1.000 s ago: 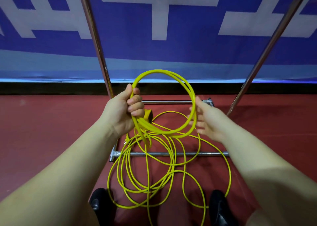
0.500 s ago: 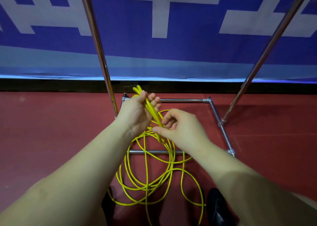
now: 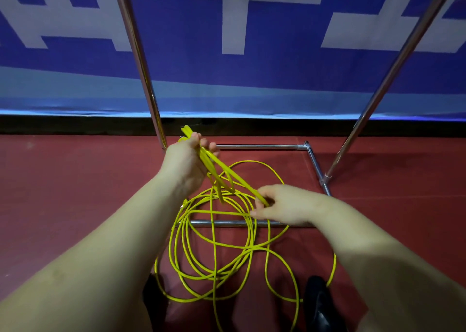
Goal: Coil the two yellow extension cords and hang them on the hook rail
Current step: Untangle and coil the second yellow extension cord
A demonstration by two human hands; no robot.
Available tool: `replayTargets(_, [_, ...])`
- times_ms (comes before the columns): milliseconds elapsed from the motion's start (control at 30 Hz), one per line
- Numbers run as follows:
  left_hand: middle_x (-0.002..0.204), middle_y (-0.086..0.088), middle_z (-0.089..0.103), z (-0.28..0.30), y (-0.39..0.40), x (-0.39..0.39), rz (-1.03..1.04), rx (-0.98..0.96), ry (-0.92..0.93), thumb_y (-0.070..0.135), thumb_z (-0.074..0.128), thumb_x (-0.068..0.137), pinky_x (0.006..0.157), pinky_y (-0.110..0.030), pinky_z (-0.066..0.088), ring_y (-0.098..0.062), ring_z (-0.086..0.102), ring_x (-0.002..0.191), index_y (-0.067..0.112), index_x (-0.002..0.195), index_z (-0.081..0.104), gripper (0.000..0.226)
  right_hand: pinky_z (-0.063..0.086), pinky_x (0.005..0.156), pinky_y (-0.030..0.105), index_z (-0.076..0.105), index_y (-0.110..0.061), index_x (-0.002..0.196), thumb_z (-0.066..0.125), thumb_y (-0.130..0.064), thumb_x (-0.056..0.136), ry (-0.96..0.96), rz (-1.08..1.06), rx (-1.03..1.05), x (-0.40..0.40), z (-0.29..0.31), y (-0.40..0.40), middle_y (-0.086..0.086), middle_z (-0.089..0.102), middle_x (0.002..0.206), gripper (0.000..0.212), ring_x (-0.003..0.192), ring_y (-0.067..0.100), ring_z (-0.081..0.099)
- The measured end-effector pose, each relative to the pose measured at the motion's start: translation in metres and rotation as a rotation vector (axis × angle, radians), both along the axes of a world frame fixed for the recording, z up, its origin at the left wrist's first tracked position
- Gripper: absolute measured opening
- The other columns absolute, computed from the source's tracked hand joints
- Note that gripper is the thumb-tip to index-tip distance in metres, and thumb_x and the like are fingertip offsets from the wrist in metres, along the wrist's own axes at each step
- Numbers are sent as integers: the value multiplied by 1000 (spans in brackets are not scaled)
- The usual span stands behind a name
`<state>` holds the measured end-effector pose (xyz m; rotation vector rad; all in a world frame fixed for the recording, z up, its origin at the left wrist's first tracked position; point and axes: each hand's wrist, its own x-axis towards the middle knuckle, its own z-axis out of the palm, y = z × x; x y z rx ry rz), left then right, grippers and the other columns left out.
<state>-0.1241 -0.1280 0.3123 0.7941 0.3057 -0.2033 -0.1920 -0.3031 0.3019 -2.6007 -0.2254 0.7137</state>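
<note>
The left hand [image 3: 187, 164] grips a bunch of gathered loops of yellow cord [image 3: 214, 243], which pokes out above its fingers and slants down to the right hand [image 3: 282, 205], whose fingers pinch one strand of it. The two hands are apart. Below and between them, the loose cord sprawls in many overlapping loops on the red floor [image 3: 75, 193]; whether one cord or two lies there I cannot tell. Two shoes [image 3: 319, 304] show beneath the right forearm and left forearm. Two slanting metal poles [image 3: 141, 61] rise beyond the hands

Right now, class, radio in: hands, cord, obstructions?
Left hand grips gathered loops; right hand pinches a strand. Yellow cord mostly loose on floor, draped over the rack's base bar. Nothing hung.
</note>
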Motion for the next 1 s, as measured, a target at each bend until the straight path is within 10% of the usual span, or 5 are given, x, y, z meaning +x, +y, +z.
replayTargets(233, [48, 6, 34, -2, 10, 1, -6, 38, -33, 16, 31, 103, 43, -16, 37, -6, 33, 38, 16, 74, 42, 31, 40, 67, 24, 58, -18, 96, 61, -18, 89, -89, -15, -34, 5, -1, -15, -7, 57, 75, 8, 69, 8, 51])
replayTargets(633, [65, 0, 54, 4, 4, -18, -197, 696, -440, 14, 37, 102, 49, -19, 44, -4, 55, 48, 11, 86, 41, 17, 50, 40, 18, 58, 1, 83, 47, -4, 94, 339, -1058, 1248, 3, 38, -31, 4, 59, 50, 16, 39, 6, 58])
replayTargets(1000, [79, -3, 67, -17, -31, -45, -588, 884, -581, 12, 40, 100, 72, -24, 56, -8, 67, 67, -4, 105, 44, 17, 38, 55, 21, 46, 8, 92, 28, 8, 94, 323, -1574, 1621, 14, 26, -37, 13, 47, 84, 17, 61, 12, 42])
